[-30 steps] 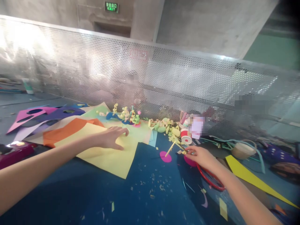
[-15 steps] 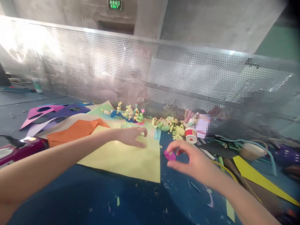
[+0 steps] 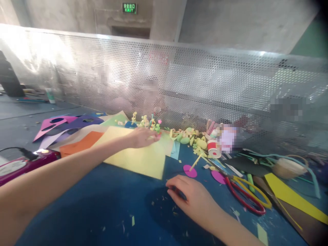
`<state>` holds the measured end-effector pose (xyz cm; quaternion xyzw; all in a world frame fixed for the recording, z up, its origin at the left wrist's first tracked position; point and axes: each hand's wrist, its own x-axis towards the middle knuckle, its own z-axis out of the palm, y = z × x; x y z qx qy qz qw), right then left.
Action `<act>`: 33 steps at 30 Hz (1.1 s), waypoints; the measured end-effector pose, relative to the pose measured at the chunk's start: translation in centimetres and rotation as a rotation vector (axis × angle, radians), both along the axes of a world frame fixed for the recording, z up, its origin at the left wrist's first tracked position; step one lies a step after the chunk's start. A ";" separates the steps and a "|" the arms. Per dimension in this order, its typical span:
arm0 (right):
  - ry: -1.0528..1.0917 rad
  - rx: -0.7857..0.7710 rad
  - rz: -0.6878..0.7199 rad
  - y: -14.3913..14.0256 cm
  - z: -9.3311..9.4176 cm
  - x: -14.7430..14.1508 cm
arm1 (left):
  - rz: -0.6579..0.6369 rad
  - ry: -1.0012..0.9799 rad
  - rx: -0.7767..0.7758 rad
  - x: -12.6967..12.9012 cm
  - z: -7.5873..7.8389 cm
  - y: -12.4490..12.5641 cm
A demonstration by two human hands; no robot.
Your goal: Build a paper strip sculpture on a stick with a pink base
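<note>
My left hand (image 3: 145, 137) reaches over the pale yellow sheet (image 3: 135, 160), its fingers stretched towards the sheet's far side and slightly blurred. Just beyond its fingertips stand several small paper figures (image 3: 153, 123), one topped with a pink star. My right hand (image 3: 191, 194) hovers over the blue tabletop with fingers loosely curled, a small gap to the thumb and nothing between them. Beyond it lies a magenta disc (image 3: 189, 171) with a thin yellow stem (image 3: 196, 162) standing tilted on it. A second magenta disc (image 3: 218, 177) lies by the scissors (image 3: 246, 196), which have red and yellow handles.
Pale green and yellow paper pieces (image 3: 189, 137) are heaped along the perforated metal screen (image 3: 192, 85), beside a red-and-white roll (image 3: 213, 149). Orange (image 3: 82, 142) and pink sheets (image 3: 52, 123) lie left, near a maroon corded device (image 3: 48, 158). A yellow strip (image 3: 294, 196) lies right.
The yellow sheet has shifted away and left, with my left hand over it. My right hand has drawn back from the magenta disc, uncovering its stem and the scissors. The view has shifted slightly.
</note>
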<state>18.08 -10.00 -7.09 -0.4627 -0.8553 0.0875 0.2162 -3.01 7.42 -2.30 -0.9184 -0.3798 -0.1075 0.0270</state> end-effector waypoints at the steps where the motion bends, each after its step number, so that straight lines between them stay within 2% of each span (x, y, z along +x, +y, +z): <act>1: 0.008 0.028 -0.001 0.0 -0.2 0.0 | 0.041 -0.001 0.032 -0.8 0.5 1.0; 4: 0.020 0.070 0.015 0.2 -0.9 0.2 | 0.156 0.020 0.098 -3.6 1.1 4.0; 8: 0.018 0.090 0.031 0.2 -1.2 0.2 | 0.268 0.064 0.169 -7.3 0.3 6.9; 13: 0.019 0.107 0.047 0.3 -1.4 0.1 | 0.340 0.070 0.232 -10.9 -1.4 8.4; 17: 0.031 0.112 0.062 0.4 -1.6 0.3 | 0.315 0.032 0.260 -12.1 -2.0 8.7; 20: 0.034 0.108 0.082 0.4 -1.6 0.5 | 0.262 -0.022 0.293 -11.3 -2.1 8.5; 23: 0.029 0.132 0.076 0.3 -1.5 0.5 | 0.158 -0.065 0.302 -8.9 -2.3 7.7; 27: -0.049 0.219 0.008 0.9 -0.4 -0.2 | -0.122 -0.013 0.224 -5.0 -2.9 6.1; 30: -0.150 0.213 -0.050 2.7 0.8 -1.3 | -0.259 0.037 0.188 -2.4 -3.6 5.5; 33: -0.304 0.204 -0.107 5.7 1.3 -2.6 | -0.265 0.061 0.210 -0.4 -4.2 5.7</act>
